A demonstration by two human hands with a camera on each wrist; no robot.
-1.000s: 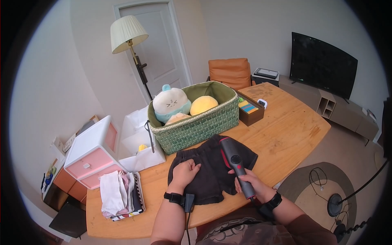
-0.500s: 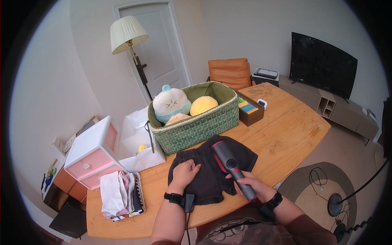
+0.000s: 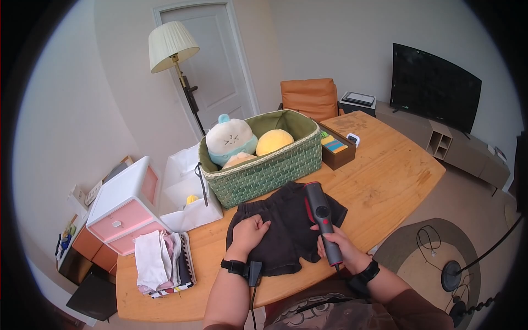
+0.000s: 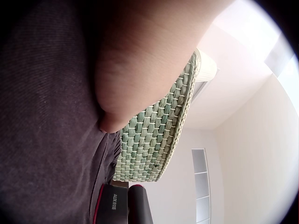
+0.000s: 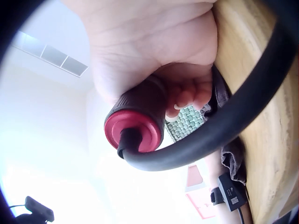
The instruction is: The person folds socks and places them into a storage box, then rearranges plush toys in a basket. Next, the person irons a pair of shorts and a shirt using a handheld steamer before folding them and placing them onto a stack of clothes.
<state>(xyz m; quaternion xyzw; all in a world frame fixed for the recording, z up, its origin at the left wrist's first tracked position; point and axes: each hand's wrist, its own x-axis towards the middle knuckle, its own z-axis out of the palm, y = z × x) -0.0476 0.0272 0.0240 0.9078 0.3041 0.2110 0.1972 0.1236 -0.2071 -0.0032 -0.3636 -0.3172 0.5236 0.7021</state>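
Dark shorts (image 3: 275,236) lie spread on the wooden table, waistband toward the basket. My left hand (image 3: 251,232) rests on their left part, fingers curled under and their tips hidden. My right hand (image 3: 342,247) grips the handle of a grey and red handheld garment steamer (image 3: 319,212). Its head lies over the right part of the shorts, red edge facing left. In the right wrist view, the red end cap of the steamer (image 5: 135,130) shows, with a thick black cord (image 5: 196,149) curving away. The left wrist view shows the steamer's head (image 4: 112,203) close to the fabric.
A green woven basket (image 3: 264,181) with plush toys stands behind the shorts. Folded clothes (image 3: 159,261) lie at the left, beside a white and pink drawer unit (image 3: 124,206) and a white bin (image 3: 190,217). A brown box (image 3: 338,157) stands right of the basket.
The right hand moved the steamer a little left over the shorts, then back to the right, where it now stands more upright. The left hand and shorts stayed in place.
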